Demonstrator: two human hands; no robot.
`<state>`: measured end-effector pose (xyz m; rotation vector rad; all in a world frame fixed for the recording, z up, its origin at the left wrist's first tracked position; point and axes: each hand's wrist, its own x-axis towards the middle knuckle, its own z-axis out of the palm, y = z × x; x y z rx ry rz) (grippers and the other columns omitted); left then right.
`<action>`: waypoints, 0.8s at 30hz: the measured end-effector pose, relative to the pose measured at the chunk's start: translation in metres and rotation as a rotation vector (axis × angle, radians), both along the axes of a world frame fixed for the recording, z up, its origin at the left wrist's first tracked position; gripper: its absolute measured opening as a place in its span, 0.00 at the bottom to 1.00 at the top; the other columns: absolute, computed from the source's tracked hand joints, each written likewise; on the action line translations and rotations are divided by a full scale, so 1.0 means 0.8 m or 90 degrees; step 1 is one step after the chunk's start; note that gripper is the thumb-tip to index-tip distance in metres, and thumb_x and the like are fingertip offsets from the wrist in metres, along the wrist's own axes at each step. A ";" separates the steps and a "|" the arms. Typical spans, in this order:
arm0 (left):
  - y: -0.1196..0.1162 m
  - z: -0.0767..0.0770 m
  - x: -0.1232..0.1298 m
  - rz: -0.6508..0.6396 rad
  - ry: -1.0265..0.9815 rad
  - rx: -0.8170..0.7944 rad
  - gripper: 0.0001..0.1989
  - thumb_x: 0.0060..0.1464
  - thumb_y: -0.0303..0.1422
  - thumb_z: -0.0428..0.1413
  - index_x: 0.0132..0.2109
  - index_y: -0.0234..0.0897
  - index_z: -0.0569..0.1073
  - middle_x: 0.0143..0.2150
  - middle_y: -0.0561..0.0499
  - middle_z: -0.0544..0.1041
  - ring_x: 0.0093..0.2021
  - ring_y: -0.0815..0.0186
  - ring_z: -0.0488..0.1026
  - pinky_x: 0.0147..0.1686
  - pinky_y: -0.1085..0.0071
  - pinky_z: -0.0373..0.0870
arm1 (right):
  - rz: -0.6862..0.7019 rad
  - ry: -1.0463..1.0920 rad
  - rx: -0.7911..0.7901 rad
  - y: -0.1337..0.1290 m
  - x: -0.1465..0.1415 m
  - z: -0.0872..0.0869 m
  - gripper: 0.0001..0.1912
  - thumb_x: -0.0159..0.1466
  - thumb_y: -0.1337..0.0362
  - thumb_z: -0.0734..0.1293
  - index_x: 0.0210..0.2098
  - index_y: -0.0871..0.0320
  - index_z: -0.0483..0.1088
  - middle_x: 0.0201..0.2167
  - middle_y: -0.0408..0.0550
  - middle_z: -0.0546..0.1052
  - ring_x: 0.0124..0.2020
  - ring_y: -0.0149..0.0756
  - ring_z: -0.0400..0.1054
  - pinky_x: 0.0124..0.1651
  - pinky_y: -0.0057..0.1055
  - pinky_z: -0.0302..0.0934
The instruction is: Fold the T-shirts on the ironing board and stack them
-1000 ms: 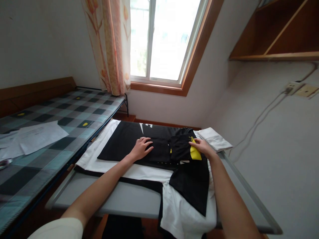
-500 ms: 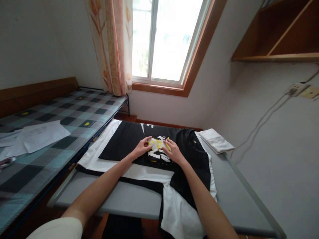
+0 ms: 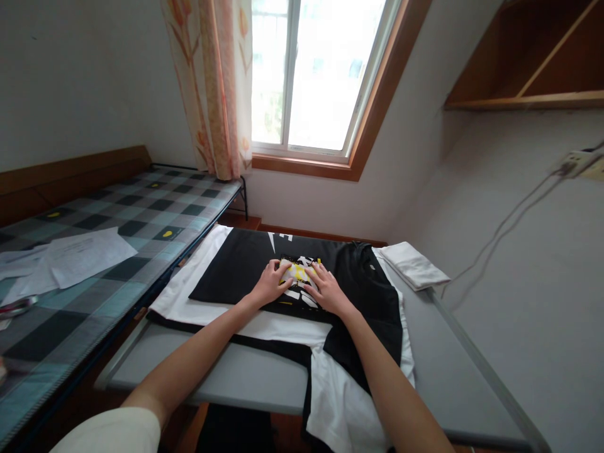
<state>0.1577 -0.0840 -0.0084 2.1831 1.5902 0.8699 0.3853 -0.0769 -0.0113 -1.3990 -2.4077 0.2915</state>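
A black T-shirt (image 3: 217,280) with a white print lies flat over a white garment (image 3: 278,326) on a grey table. On the black shirt is a small patch of black, white and yellow printed fabric (image 3: 302,294). It looks like a folded bundle, though I cannot tell whether it is separate from the shirt. My left hand (image 3: 272,284) rests on its left side, thumb and fingers apart. Across its right side my right hand (image 3: 326,290) lies with fingers spread. Both hands are open, palms down, and hide parts of the print.
A folded white cloth (image 3: 415,265) sits at the table's far right corner. Left of the grey table (image 3: 264,377) stands a bed with a checked cover (image 3: 155,267) and papers (image 3: 89,255). A wall shelf (image 3: 533,69) and a cable (image 3: 500,233) are on the right.
My hands have flattened and spread further over the printed fabric, covering more of it. The shirts stay in place; the view has shifted slightly.
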 end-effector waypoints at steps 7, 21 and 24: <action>-0.002 -0.003 0.000 0.011 0.157 0.014 0.28 0.63 0.47 0.45 0.67 0.47 0.57 0.67 0.41 0.58 0.67 0.55 0.53 0.61 0.55 0.52 | -0.262 0.028 0.031 -0.010 0.001 0.019 0.26 0.69 0.49 0.52 0.51 0.57 0.72 0.54 0.57 0.71 0.56 0.47 0.63 0.55 0.42 0.56; 0.017 -0.010 -0.007 0.062 0.026 0.011 0.26 0.65 0.44 0.42 0.66 0.41 0.60 0.67 0.42 0.62 0.66 0.56 0.57 0.60 0.55 0.56 | -0.155 0.349 -0.295 -0.006 0.012 0.031 0.25 0.54 0.53 0.68 0.48 0.57 0.63 0.38 0.49 0.78 0.36 0.41 0.73 0.39 0.34 0.64; 0.019 -0.009 -0.009 0.057 -0.023 0.021 0.24 0.65 0.43 0.43 0.65 0.42 0.60 0.66 0.43 0.63 0.66 0.57 0.59 0.60 0.55 0.57 | -0.199 0.426 -0.199 0.016 0.042 0.028 0.25 0.54 0.54 0.68 0.48 0.58 0.66 0.37 0.50 0.77 0.37 0.42 0.72 0.41 0.37 0.65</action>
